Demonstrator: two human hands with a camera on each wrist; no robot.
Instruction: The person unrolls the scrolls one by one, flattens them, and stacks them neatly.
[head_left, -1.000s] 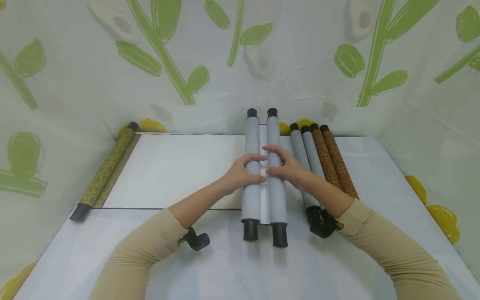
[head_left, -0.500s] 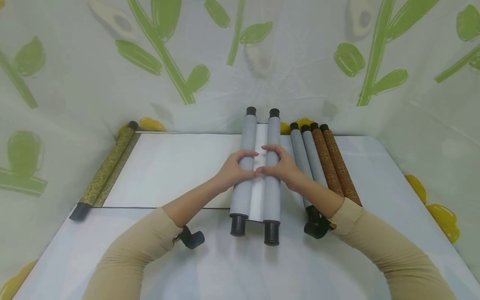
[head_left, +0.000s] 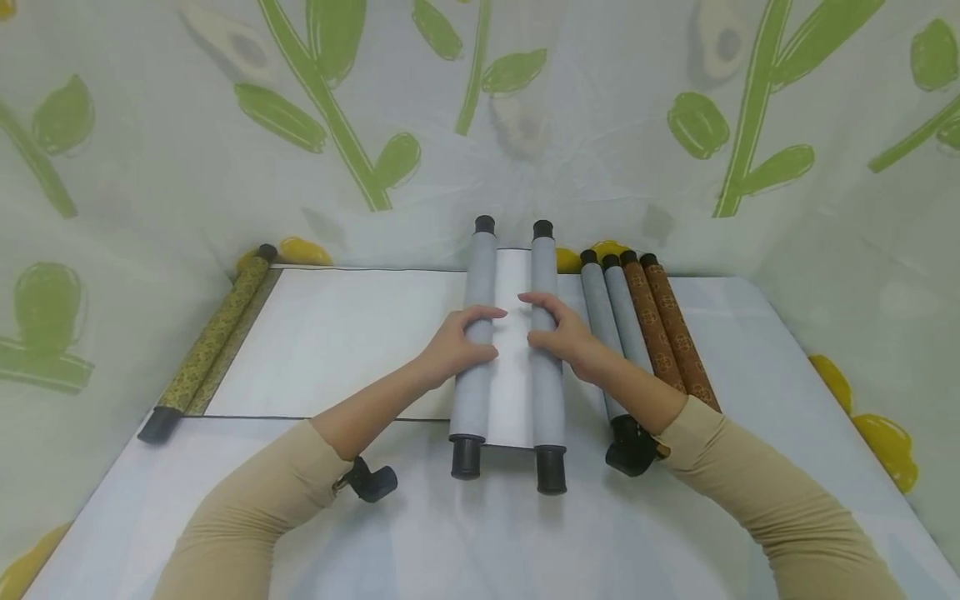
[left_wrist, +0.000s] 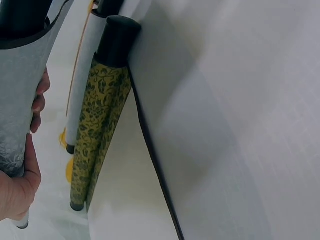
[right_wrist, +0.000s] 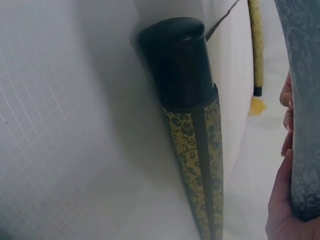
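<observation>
With fingers curled round its rolls, our left hand and right hand hold the grey scroll part-open above the green scroll. We judge this unrolling; next calls for an even pull apart.

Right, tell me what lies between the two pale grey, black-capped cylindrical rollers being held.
In the head view, a white strip of sheet spans the gap, the left hand and right hand partly over it.

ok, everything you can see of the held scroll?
The scroll has two grey, faintly patterned, fabric-looking rolls with black end caps and a white sheet bared between them. It's held above the table, partly open, rolls side by side. Left hand grips the left roll, right hand the right.
</observation>
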